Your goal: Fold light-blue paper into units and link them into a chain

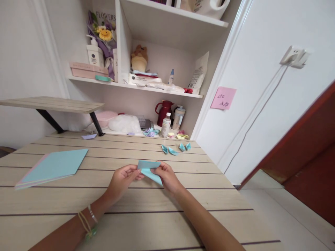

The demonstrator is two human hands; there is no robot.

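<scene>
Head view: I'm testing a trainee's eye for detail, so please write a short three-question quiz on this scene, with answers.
1. Which hands hold the folded light-blue paper?
2. True or false: the paper stack on the left is topped by a pink sheet.
3. What is stuck on the white wall? (a) a mirror (b) a pink note (c) a clock

Key:
1. Both, the left hand and right hand.
2. False; its top is light blue.
3. b

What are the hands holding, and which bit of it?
Folded light-blue paper. The left grip pinches its left edge; the right grip holds its right side, with the thumb on top.
</scene>
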